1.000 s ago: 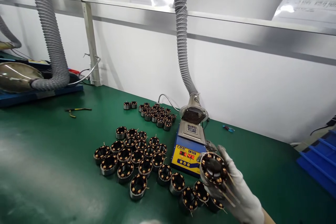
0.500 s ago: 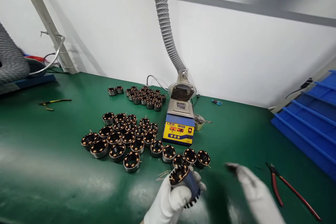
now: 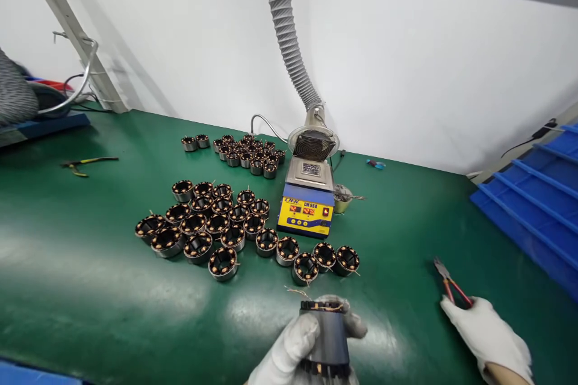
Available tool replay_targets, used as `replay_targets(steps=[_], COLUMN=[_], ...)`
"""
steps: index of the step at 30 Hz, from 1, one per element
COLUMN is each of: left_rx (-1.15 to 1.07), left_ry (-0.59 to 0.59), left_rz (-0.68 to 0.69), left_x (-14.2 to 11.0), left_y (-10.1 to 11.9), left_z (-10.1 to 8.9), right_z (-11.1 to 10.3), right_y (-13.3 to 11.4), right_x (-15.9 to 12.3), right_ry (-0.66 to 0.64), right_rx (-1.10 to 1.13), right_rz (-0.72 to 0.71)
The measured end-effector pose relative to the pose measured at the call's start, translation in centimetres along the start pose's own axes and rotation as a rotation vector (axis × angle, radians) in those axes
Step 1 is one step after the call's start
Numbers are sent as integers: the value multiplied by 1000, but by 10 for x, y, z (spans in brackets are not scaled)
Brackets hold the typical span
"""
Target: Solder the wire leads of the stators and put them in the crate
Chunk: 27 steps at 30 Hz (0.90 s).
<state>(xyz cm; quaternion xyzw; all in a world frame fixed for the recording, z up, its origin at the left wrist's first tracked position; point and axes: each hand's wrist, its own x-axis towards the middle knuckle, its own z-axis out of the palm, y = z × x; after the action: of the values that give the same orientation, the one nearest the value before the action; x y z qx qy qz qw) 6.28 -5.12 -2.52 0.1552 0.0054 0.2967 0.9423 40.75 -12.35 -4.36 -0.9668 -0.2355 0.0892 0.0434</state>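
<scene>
My left hand point(image 3: 298, 343), in a white glove, is wrapped round a grey motor stator point(image 3: 329, 337) with copper windings and loose wire ends at its top, held low in the middle of the view. My right hand point(image 3: 490, 337), also gloved, is closed on the red handles of a pair of cutters point(image 3: 449, 286) at the lower right, jaws pointing away from me. Just beyond the held stator lie several more wound stators point(image 3: 217, 228) in a loose group on the green mat point(image 3: 90, 264).
A yellow and blue solder pot point(image 3: 307, 204) with a red display stands behind the stators, under a grey extraction hose point(image 3: 289, 42). A second cluster of smaller stators point(image 3: 246, 153) lies further back. Blue bins point(image 3: 537, 204) sit at right; yellow-handled pliers point(image 3: 85, 163) at left.
The stator passed from my right hand to my left. My right hand moved right and took hold of the red cutters. The view tilted down.
</scene>
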Motion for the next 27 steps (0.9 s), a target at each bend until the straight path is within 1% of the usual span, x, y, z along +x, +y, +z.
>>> replay_targets(steps=[1, 3, 4, 5, 6, 7, 8, 9, 10, 11, 12, 13, 15, 16, 18, 22, 24, 27], left_rx=[52, 121, 123, 103, 58, -7, -70, -121, -157, -167, -157, -138, -125, -133, -155, -163, -184, -233], left_ry=[11, 6, -1, 6, 44, 124, 234, 360, 476, 563, 618, 647, 663, 659, 647, 636, 586, 479], left_rz=[21, 55, 59, 52, 47, 55, 63, 71, 74, 73, 68, 65, 70, 62, 43, 81, 42, -60], left_x=[0, 3, 6, 8, 11, 13, 14, 15, 14, 13, 12, 10, 7, 6, 4, 3, 3, 4], left_y=[-1, -5, -7, -10, -11, -13, -13, -13, -11, -10, -8, -6, -4, -3, -4, -4, -2, 2], left_z=[-4, -14, -18, -20, -21, -20, -17, -13, -9, -6, -4, -4, -6, -7, -9, -1, 7, 19], right_z=[3, 13, 19, 25, 30, 34, 36, 36, 33, 29, 24, 18, 9, 6, 5, 11, 12, 12], right_y=[-8, -24, -32, -39, -45, -51, -56, -61, -65, -69, -73, -76, -79, -79, -78, -72, -71, -70], right_x=[-8, -31, -45, -60, -75, -90, -104, -117, -128, -138, -145, -151, -158, -160, -159, -152, -149, -148], right_ry=[9, 100, 129, 133, 74, -18, -131, -208, -249, -287, -317, -332, -325, -287, -181, 54, 133, 172], right_rx=[-5, 57, 152, 295, 452, 578, 654, 697, 720, 714, 691, 651, 545, 494, 414, 306, 264, 227], right_rz=[5, -35, -79, -157, -267, -400, -538, -673, -804, -922, -1010, -1062, -1086, -1080, -1114, -1290, -1327, -1332])
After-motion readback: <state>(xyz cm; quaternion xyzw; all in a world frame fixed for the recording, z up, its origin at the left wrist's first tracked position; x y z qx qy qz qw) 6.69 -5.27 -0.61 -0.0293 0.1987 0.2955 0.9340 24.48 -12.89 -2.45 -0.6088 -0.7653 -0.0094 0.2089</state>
